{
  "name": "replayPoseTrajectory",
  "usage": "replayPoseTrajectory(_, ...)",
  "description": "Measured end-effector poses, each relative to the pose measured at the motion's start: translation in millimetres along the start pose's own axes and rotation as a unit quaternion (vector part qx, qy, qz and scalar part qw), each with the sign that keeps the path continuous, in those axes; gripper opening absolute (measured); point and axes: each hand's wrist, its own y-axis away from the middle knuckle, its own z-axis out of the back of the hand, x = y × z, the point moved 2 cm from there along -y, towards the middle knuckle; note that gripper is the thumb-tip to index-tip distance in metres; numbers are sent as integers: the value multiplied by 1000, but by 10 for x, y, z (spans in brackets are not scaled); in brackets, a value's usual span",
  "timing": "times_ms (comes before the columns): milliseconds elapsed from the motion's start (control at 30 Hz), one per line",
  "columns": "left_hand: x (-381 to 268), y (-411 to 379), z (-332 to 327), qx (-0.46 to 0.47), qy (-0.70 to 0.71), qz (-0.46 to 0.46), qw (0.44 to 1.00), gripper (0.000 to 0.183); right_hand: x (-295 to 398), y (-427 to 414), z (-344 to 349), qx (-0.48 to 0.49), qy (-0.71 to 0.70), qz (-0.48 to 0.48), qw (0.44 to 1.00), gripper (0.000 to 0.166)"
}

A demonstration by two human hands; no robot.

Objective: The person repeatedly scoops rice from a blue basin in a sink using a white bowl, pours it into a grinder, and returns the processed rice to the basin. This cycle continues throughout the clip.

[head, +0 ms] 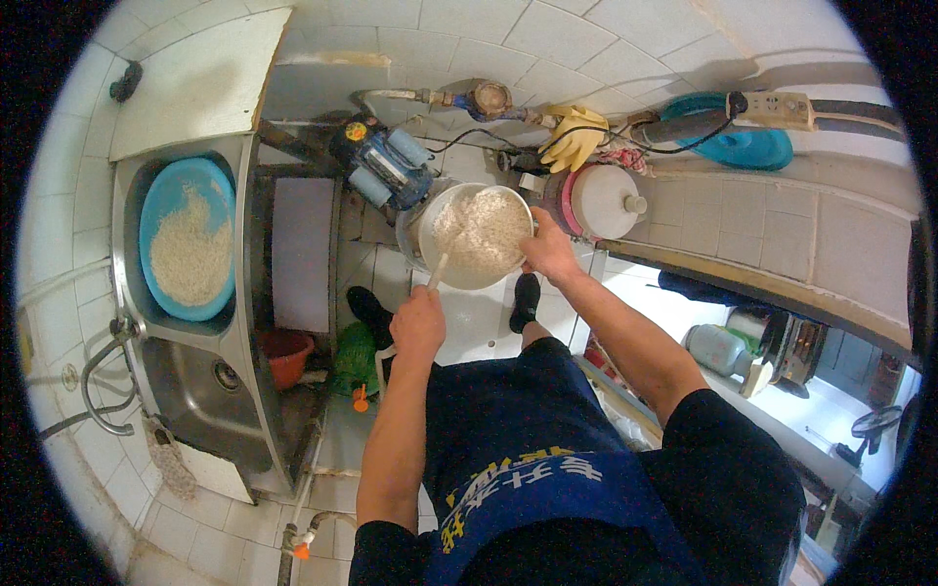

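A white round container (pixel 476 277) with pale grains (pixel 487 223) in it, which look like rice, is in front of me above the floor. My right hand (pixel 548 247) grips its right side at the rim. My left hand (pixel 419 326) is closed around a pale stick-like handle (pixel 437 272), whose far end reaches over the container's near left rim. Whether that handle belongs to the container or to a utensil, I cannot tell. Behind and partly hidden by the container is a greyish bucket (pixel 410 238).
At the left, a blue basin (pixel 150 275) of similar grains sits in a steel double sink (pixel 198 388). A pump-like machine (pixel 388 172) stands beyond the container. Yellow gloves (pixel 575 139) hang by pipes. A white-lidded pink container (pixel 604 201) stands right. A red basin (pixel 286 362) is under the sink.
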Motion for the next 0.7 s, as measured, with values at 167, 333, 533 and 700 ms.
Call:
replayPoseTrajectory(167, 3, 7, 1, 7, 18, -2, 1000, 36, 19, -26, -45, -1, 13, -3, 1000, 62)
replayPoseTrajectory(333, -13, 32, 17, 5, 12, -13, 1000, 36, 84, -3, -47, 3, -10, -22, 1000, 63)
replayPoseTrajectory(533, -33, 23, 12, -3, 15, -14, 1000, 35, 3, -49, -33, 40, -73, -31, 996, 69)
replayPoseTrajectory(700, -12, 12, 5, -5, 17, -14, 1000, 34, 2, -46, -35, 39, -71, -37, 996, 74)
